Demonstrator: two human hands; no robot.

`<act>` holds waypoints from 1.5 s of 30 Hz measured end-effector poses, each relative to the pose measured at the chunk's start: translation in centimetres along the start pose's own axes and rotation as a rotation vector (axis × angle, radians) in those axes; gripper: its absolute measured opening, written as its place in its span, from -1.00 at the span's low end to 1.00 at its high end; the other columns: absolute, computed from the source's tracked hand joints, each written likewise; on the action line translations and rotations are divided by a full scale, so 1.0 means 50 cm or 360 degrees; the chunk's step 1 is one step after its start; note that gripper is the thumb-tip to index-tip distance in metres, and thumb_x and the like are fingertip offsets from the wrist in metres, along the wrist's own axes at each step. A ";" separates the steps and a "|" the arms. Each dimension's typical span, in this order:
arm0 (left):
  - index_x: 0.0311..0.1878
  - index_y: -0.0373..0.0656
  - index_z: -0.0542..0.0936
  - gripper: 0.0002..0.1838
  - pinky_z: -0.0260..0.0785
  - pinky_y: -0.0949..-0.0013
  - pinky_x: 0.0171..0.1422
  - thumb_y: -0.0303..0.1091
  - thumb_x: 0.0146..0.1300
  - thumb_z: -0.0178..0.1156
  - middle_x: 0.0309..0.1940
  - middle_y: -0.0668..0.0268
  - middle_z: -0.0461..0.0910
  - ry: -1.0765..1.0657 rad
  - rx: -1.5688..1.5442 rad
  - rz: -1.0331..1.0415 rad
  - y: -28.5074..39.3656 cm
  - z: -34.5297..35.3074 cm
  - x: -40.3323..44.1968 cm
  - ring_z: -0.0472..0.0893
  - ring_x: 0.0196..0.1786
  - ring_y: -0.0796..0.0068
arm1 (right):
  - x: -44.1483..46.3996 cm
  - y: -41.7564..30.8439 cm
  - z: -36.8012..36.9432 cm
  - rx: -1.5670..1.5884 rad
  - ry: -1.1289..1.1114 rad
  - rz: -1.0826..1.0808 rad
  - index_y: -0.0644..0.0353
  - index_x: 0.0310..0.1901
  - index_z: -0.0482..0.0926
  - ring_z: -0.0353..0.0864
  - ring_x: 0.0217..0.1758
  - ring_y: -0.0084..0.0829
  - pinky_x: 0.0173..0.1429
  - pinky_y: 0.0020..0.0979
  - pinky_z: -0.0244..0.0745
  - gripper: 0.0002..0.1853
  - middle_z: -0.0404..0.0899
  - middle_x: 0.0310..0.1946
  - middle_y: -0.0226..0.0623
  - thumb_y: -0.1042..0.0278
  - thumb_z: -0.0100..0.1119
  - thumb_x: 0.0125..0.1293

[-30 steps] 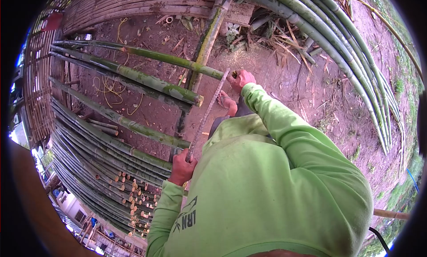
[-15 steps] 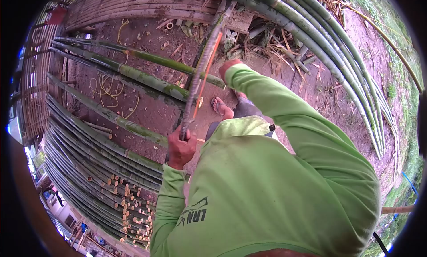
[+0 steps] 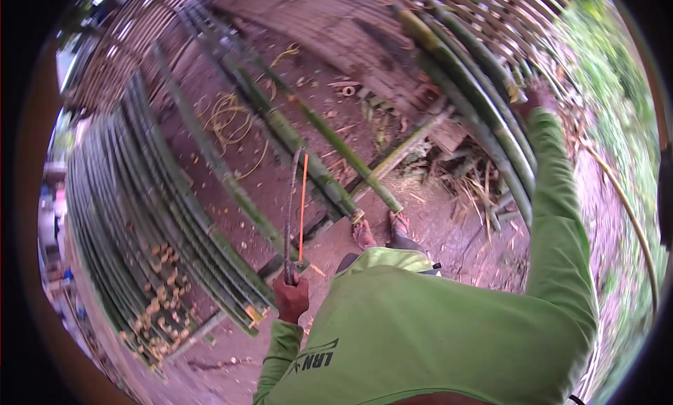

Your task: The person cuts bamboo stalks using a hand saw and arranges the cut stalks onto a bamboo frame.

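Note:
My left hand [image 3: 291, 298] is closed round the handle of a bow saw [image 3: 289, 216], which points up and away from me. Its thin orange blade [image 3: 303, 208] runs along the right side of the dark, wrapped frame. My right hand [image 3: 538, 98] reaches far out to the upper right, at the cut end of a thick green bamboo pole [image 3: 484, 61]. Blur smears its fingers, so their grip is unclear. Two more bamboo poles, one longer and thinner [image 3: 343, 149] and one thicker [image 3: 312, 163], end near my feet [image 3: 364, 234].
A large stack of bamboo poles [image 3: 154, 201] lies at the left, cut ends toward me. One separate pole [image 3: 217, 163] lies beside it. Yellow cord [image 3: 228, 121] is coiled on the dirt. Slatted bamboo panels [image 3: 322, 26] are at the back, and dry scraps [image 3: 477, 180] lie to the right.
My right hand has moved from near my feet out to the bamboo at the upper right. The saw in my left hand has come away from the pole. The view has swung round.

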State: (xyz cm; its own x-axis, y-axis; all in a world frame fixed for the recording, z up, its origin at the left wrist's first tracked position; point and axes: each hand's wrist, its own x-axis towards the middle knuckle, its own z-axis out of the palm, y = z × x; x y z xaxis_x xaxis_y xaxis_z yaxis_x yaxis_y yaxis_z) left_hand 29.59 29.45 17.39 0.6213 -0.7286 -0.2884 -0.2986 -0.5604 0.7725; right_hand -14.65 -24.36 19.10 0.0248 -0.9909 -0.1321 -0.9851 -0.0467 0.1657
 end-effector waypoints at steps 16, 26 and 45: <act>-0.56 -0.17 0.34 -0.77 0.19 0.39 -0.51 -0.44 0.03 0.23 -0.70 0.41 0.31 0.0367 -0.0142 -0.0356 0.025 0.028 -0.078 0.30 -0.60 0.62 | -0.492 -0.834 0.364 0.0631 -0.0750 -0.1026 0.38 0.43 -0.15 0.52 0.16 -0.03 0.20 -0.13 0.44 0.23 0.44 0.14 0.18 -0.23 0.37 -0.03; -0.54 -0.21 0.38 -0.81 0.18 0.33 -0.50 -0.44 0.01 0.22 -0.71 0.35 0.31 0.0089 -0.0026 -0.0135 -0.055 0.005 -0.007 0.29 -0.60 0.55 | -0.552 -0.582 0.292 0.0780 -0.0891 -0.0770 0.16 0.06 0.35 0.63 -0.07 -0.02 0.05 -0.14 0.52 -0.33 0.63 -0.17 -0.02 0.05 0.36 -0.08; -0.57 -0.16 0.28 -0.74 0.09 0.39 -0.53 -0.49 0.06 0.20 -0.67 0.47 0.23 0.0033 -0.0308 0.0042 -0.073 -0.021 0.080 0.21 -0.59 0.65 | -0.811 0.130 0.212 0.0832 -0.0947 0.0304 0.21 0.39 0.15 0.37 0.33 -0.21 0.33 -0.16 0.36 -0.08 0.36 0.28 -0.05 0.06 0.45 0.10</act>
State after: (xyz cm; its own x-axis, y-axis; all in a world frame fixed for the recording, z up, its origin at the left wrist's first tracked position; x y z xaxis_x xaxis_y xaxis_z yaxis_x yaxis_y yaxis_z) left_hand 33.93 29.01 14.02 0.6304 -0.7326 -0.2568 -0.1709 -0.4537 0.8746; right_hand -23.84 16.87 15.19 -0.1017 -0.7359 -0.6694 -0.9190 0.3272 -0.2201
